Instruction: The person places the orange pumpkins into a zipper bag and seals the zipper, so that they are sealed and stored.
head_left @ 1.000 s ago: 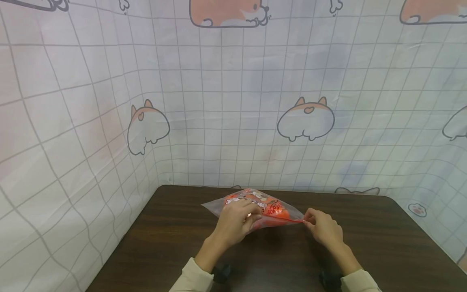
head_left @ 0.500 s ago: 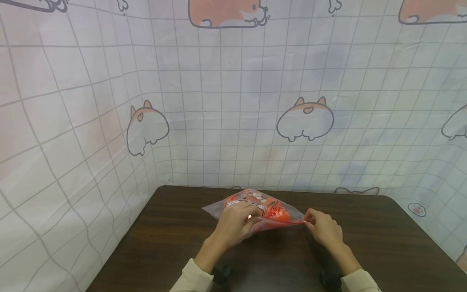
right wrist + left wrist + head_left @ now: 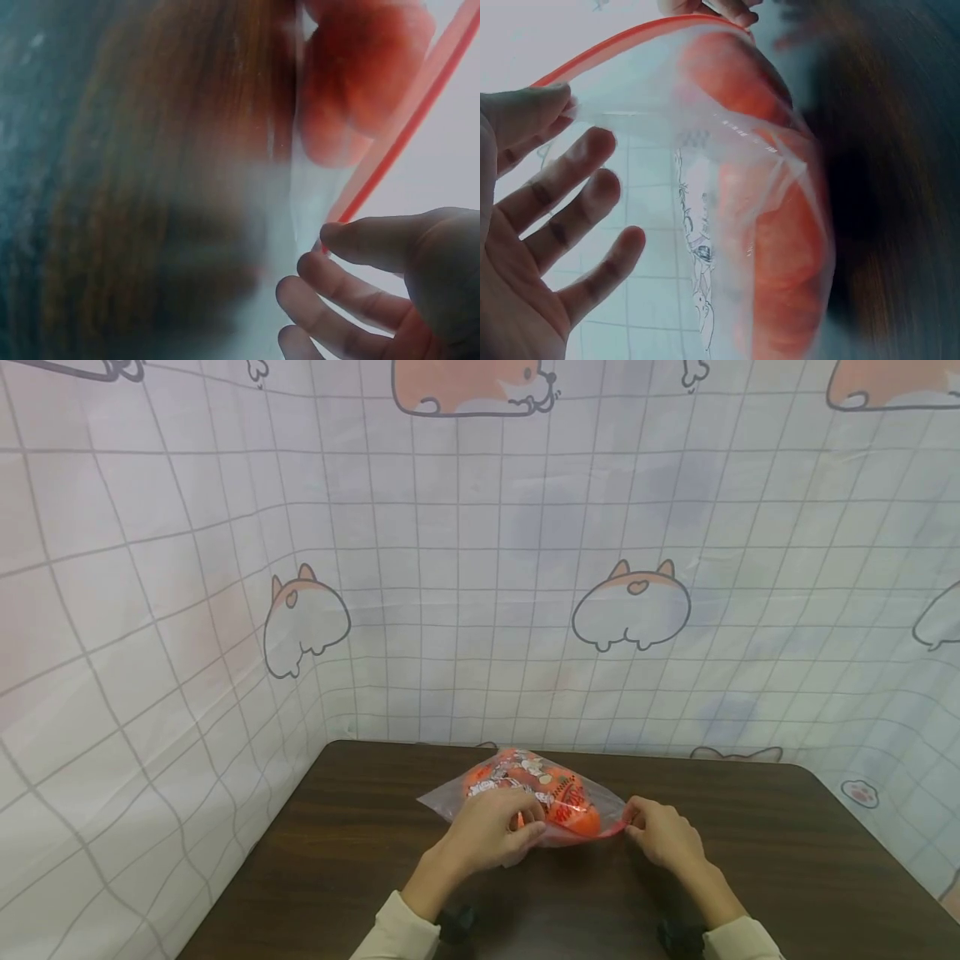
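Note:
A clear zip bag with a red strip along its mouth lies tilted over the dark table. Cartoon figures and red lettering are printed on its front, and soft-looking orange things fill it; their kind is unclear through the plastic. My left hand pinches the mouth edge between thumb and forefinger, its other fingers spread apart in the left wrist view. At the opposite end, my right hand pinches the corner of the red strip between thumb and forefinger. Part of the bag is hidden behind my left hand.
The dark wooden table extends around the bag on both sides. A pale grid-patterned cloth with cartoon dogs hangs behind it and along the left and right sides.
The bag's red mouth edge, nearly straight before, now sags in a curve towards me. My left hand has come slightly nearer, and more of the printed front shows.

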{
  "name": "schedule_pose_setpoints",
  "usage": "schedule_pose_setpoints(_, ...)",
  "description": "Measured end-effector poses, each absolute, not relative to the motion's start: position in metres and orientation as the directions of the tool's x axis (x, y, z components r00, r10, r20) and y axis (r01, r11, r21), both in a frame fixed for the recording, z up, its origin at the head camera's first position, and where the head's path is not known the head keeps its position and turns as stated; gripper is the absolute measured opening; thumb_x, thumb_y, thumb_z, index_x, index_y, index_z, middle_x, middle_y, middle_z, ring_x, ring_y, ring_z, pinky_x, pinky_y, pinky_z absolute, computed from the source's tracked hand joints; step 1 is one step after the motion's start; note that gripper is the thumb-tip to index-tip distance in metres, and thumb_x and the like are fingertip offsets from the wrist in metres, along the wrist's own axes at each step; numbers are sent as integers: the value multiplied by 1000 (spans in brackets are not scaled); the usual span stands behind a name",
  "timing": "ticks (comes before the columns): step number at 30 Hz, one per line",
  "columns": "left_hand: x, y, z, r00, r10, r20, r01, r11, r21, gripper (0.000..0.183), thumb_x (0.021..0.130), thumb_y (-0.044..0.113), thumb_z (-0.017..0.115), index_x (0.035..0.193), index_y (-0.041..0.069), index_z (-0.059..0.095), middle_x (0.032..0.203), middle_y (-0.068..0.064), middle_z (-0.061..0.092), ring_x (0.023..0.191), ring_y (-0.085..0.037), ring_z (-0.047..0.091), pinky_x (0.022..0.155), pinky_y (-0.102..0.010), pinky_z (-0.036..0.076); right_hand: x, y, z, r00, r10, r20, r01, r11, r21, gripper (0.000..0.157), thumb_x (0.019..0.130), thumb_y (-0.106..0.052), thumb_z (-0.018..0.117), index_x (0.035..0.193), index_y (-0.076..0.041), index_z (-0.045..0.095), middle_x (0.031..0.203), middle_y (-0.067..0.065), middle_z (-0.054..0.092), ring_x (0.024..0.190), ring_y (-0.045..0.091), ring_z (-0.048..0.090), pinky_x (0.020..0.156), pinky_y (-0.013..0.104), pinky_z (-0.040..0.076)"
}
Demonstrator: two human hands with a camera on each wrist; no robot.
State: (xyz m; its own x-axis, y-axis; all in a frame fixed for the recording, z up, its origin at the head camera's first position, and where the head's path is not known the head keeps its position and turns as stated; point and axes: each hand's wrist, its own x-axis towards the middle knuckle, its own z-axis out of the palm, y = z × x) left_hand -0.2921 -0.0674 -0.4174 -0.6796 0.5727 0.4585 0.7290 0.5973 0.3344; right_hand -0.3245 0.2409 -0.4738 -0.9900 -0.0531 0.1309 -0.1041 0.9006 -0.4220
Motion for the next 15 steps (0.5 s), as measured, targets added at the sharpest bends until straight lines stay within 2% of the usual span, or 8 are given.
schedule_pose_setpoints(4, -292, -66, -419, -687, 599, 411, 726, 596, 344, 8, 95, 34, 72, 92, 27, 73, 83, 18, 68, 76, 0, 61, 66, -16, 45, -325, 241, -473, -990, -63, 124, -111, 897, -428, 10, 89, -18, 73, 95, -20, 66, 87, -2, 73, 75, 20, 65, 61, 44, 47)
schedule_pose_setpoints(10, -293, -63, -424, -672, 650, 354, 740, 568, 360, 12, 93, 39, 72, 89, 29, 75, 79, 21, 65, 69, 3, 56, 62, -14, 43, -325, 241, -472, -990, -82, 114, -124, 888, -442, 8, 90, -17, 70, 98, -18, 68, 95, 3, 74, 80, 23, 67, 64, 47, 49)
schedule_pose_setpoints(15, -291, -58, -428, -657, 686, 312, 746, 532, 400, 32, 98, 53, 59, 92, 28, 77, 82, 21, 66, 72, 6, 56, 66, -14, 45, -323, 240, -470, -990, -90, 108, -130, 882, -454, 7, 93, -22, 68, 98, -17, 69, 95, 3, 74, 78, 21, 64, 62, 44, 47)
